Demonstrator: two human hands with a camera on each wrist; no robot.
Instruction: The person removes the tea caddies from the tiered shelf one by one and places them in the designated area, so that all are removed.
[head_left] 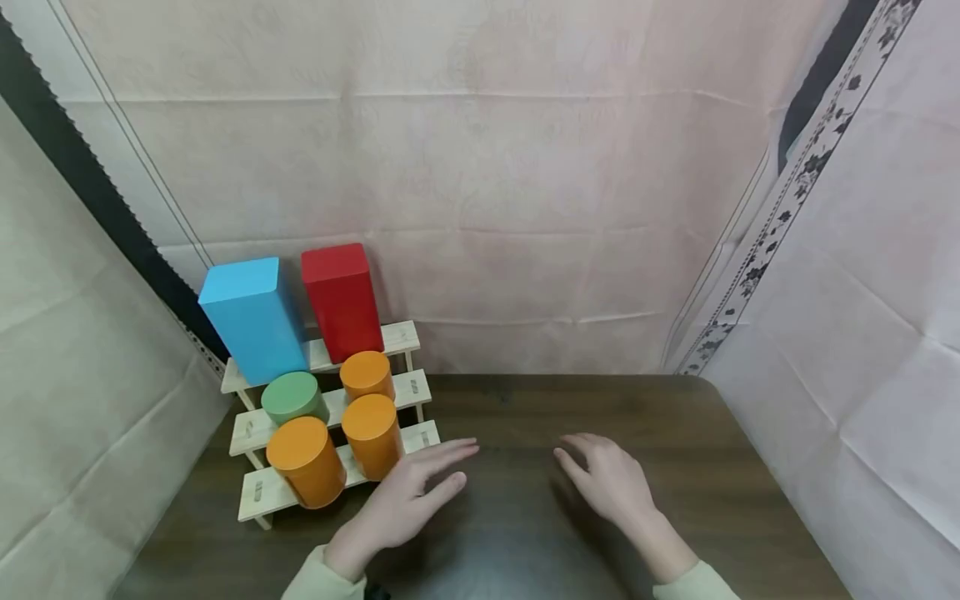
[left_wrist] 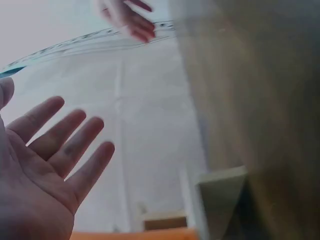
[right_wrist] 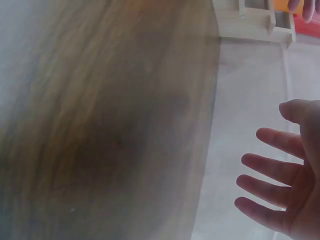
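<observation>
My left hand (head_left: pixel 408 496) hovers over the table just right of the rack's lowest step, its fingers extended and nothing in it. Nearest to it is an orange cylinder (head_left: pixel 372 437); a second orange cylinder (head_left: pixel 307 462) stands to its left on the same step. The right hand (head_left: pixel 607 479) is held over the table further right, fingers spread and empty, as the right wrist view also shows. On the middle step of the pale wooden rack (head_left: pixel 258 496) are a green cylinder (head_left: pixel 295 397) and another orange cylinder (head_left: pixel 367 375).
A blue box (head_left: pixel 255 321) and a red box (head_left: pixel 342 302) stand upright on the rack's top step. White cloth (head_left: pixel 540 208) hangs behind the dark wooden table (head_left: pixel 517 533) and along both sides. A patterned border (head_left: pixel 783 208) runs down the right cloth.
</observation>
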